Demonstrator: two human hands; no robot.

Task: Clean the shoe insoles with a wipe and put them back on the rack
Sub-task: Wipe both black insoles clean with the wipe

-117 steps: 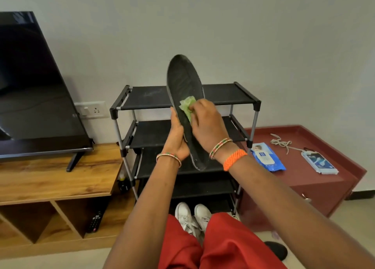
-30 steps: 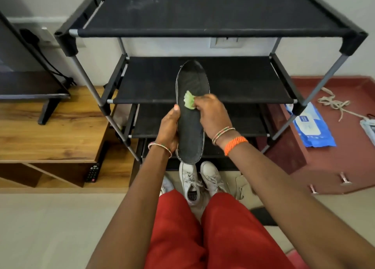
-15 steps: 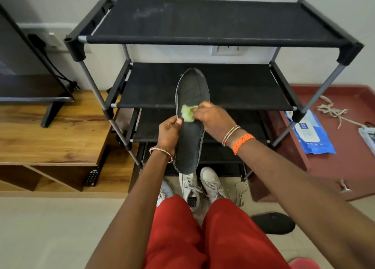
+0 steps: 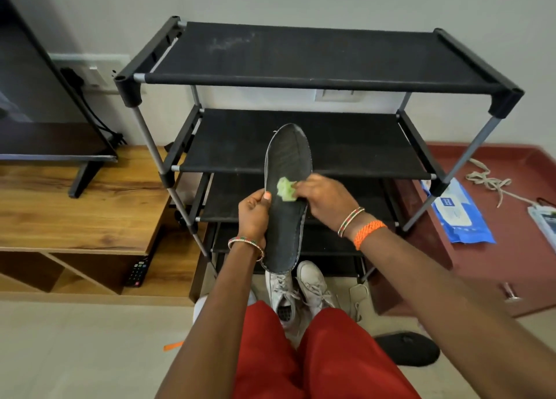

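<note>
- One black shoe rack (image 4: 316, 67) stands against the wall, with four fabric shelves countable; anything lower is hidden behind the arms and insole.
- One television (image 4: 36, 112) sits on the wooden table (image 4: 90, 212) at left, its screen cut off by the frame edge.
- One dark red cabinet (image 4: 496, 263) stands to the right of the rack, partly cut off at the right edge.
- One black insole (image 4: 288, 164) is held upright in front of the rack's middle shelves, toe end up, heel end just above the sneakers.
- One more dark insole-shaped piece (image 4: 409, 349) lies on the floor by the person's right knee; what exactly it is, is hard to say.
- Two hands: the left hand (image 4: 254, 218) has its grip clenched on the insole's left edge, thumb on the face; the right hand (image 4: 325, 200) pinches the wipe against the insole's middle.
- Two white sneakers (image 4: 301, 290) sit on the floor under the rack, partly covered by the red-clad knees.
- One blue wipes pack (image 4: 460, 215) lies flat on the cabinet, its near corner behind the rack's leg.
- One second packet (image 4: 544, 221) lies further right, cut off by the frame.
- One loose cord (image 4: 487, 182) lies on the cabinet behind the pack.
- One remote control (image 4: 137, 270) rests on the table's lower shelf.
- One crumpled green wipe (image 4: 285, 189) touches the insole at the right fingertips.
</note>
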